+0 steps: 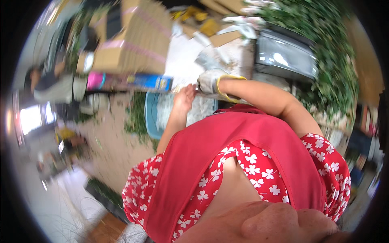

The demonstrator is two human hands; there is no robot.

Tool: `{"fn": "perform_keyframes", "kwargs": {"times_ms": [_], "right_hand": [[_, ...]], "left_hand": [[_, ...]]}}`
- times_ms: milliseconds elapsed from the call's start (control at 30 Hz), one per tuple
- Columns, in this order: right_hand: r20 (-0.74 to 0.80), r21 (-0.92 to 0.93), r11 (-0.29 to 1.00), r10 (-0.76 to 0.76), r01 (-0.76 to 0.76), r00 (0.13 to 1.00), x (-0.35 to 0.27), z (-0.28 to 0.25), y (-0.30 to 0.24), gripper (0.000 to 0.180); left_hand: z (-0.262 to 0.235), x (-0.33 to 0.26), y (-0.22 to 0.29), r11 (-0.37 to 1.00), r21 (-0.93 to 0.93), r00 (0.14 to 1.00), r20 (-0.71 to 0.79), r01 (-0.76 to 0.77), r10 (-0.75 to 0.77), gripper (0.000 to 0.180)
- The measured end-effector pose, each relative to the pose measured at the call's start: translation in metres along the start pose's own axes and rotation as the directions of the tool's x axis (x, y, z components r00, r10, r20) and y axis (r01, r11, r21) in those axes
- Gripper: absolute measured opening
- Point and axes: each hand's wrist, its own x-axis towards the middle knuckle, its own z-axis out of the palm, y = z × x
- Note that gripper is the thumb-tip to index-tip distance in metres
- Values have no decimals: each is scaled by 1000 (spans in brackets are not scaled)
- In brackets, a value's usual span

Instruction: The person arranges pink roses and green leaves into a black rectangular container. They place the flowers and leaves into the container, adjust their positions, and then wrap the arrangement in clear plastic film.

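Note:
At the near edge of a white worktop point(182, 56) my two hands meet. My left hand point(185, 97) is bare, its fingers pinched together beside the right one; what they hold is too small and blurred to name. My right hand point(210, 81) wears a whitish-grey work glove with a yellow cuff. Its fingers are closed, and a small dark, shiny bit shows between the two hands. A blue plastic tub point(150, 115) with white, crumpled material in it stands below my hands. Another pale glove-like piece point(210, 58) lies on the worktop just beyond my right hand.
Stacked flat cardboard point(142, 38) stands at the back left, with a blue box point(152, 82) in front. A clear-topped dark container point(285, 52) sits to the right, beside heaped green leafy stems point(332, 69). Leaf scraps litter the floor point(109, 137). Another person point(56, 87) is at far left.

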Motion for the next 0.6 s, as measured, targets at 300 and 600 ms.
{"fn": "perform_keyframes", "kwargs": {"times_ms": [300,600], "right_hand": [[-233,244,807,587,-538,775,-205,-126,137,30],[-313,-210,649,664,-732,679,-244,-142,167,29]], "left_hand": [[328,-53,-5,-542,292,-9,875,-788,484,31],[348,33,-30,394,313,478,755,-864,450,70]]}}
